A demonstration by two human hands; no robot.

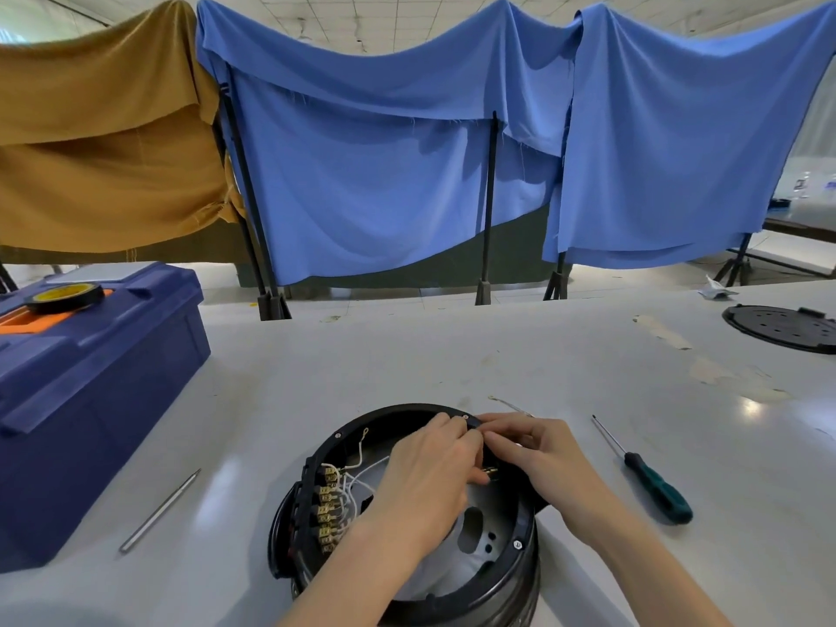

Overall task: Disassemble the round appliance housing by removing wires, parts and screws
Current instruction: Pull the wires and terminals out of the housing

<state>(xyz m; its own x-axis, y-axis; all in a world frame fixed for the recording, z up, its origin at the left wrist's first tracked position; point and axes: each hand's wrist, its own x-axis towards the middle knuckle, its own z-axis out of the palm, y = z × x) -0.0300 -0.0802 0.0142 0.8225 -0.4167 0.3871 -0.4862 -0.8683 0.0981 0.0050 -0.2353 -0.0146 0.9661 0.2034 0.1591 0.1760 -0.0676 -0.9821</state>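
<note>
The round black appliance housing [520,540] sits open side up at the table's near edge. Inside it a row of brass terminals [328,513] lines the left wall, with thin white wires [362,472] running off them over the grey metal floor. My left hand [429,481] reaches into the housing, its fingers curled at the far right rim. My right hand [538,454] comes over that rim from outside, and its fingertips meet the left ones at a small brass connector [491,472]. What the fingers pinch is mostly hidden.
A green-handled screwdriver [651,479] lies to the right of the housing. A slim metal rod [160,509] lies to the left. A blue toolbox [86,368] with a tape roll [65,297] stands at the far left. A black round cover [782,329] rests far right.
</note>
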